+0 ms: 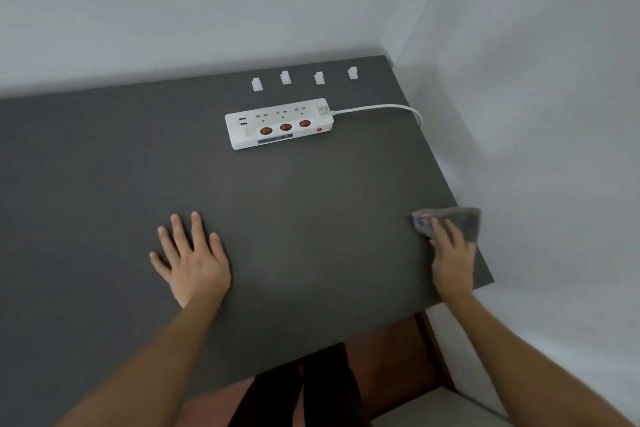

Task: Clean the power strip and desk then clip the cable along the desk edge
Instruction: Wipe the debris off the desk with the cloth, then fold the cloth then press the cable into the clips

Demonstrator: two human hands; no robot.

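A white power strip (280, 124) with three red switches lies flat on the dark grey desk (104, 166), toward the back. Its white cable (381, 108) runs right and drops over the desk's right edge. Behind the strip, several small white cable clips (285, 77) stand in a row near the back edge. My left hand (192, 260) rests flat on the desk with its fingers spread, holding nothing. My right hand (452, 253) presses on a grey cloth (460, 220) at the desk's right edge, fingers laid over it.
White walls close in behind the desk and along its right side, meeting in a corner at the back right. Below the front edge I see my legs and a pale floor (440, 409).
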